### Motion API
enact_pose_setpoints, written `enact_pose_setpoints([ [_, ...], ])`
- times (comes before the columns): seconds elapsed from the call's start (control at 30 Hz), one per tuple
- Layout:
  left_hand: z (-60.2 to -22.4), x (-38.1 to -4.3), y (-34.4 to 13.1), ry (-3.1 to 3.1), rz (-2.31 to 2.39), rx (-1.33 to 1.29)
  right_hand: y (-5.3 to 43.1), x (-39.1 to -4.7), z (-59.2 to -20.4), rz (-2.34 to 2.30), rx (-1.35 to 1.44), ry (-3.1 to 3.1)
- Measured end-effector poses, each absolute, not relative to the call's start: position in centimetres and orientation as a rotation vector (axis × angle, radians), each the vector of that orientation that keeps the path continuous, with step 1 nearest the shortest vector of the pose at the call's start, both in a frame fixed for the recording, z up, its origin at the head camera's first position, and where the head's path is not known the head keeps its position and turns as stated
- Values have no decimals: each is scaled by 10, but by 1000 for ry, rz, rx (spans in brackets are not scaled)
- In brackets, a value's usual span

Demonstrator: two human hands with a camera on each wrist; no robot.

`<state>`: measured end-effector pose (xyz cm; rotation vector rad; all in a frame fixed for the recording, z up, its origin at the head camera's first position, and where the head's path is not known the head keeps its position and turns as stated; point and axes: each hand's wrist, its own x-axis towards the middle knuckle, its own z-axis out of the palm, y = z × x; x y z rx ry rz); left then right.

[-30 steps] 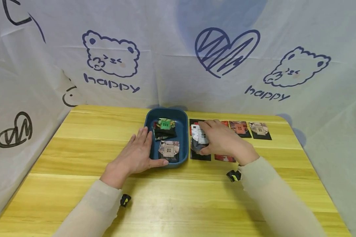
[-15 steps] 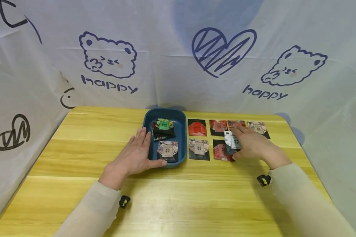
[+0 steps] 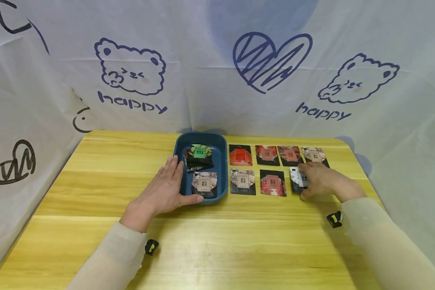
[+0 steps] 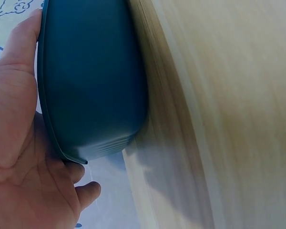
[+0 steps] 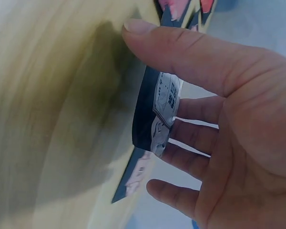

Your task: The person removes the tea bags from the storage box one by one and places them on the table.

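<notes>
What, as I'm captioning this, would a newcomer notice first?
Probably the deep blue, rounded-rectangular tray far back on the yellow wooden table, the left hand against it. Next, the black sachets with red, pink and beige labels to its right, where the right hand holds a white-labelled black sachet. Behind, a large blue scribbled heart on white cloth stands out.

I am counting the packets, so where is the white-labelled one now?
In the head view, the white-labelled packet is on the right side, in the right hand, just right of the near row's red packet.
</notes>
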<state>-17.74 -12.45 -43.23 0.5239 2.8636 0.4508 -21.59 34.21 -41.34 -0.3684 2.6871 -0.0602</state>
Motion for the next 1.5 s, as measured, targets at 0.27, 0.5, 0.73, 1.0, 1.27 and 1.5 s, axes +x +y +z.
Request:
enact_pose_setpoints([
  [0.27,-433,-177,-125,2861,456,524,345,-221,-422,-98,-386,2645],
  [0.5,-433,-178,-125,2858,463,516,342,-222,-425,-100,-381,2640],
  [0.73,-432,-177,-125,2846,477,512,341,-222,-424,-74,-392,2627],
  [1.0,-431,-178,-125,2846,482,510,340,-222,-422,-67,-383,2609],
  [1.27,-431,-178,-125,2845,477,511,340,-222,-424,-60,-401,2613],
  [1.5,-430,-177,-125,2848,480,515,341,-222,-425,-65,-420,2620],
])
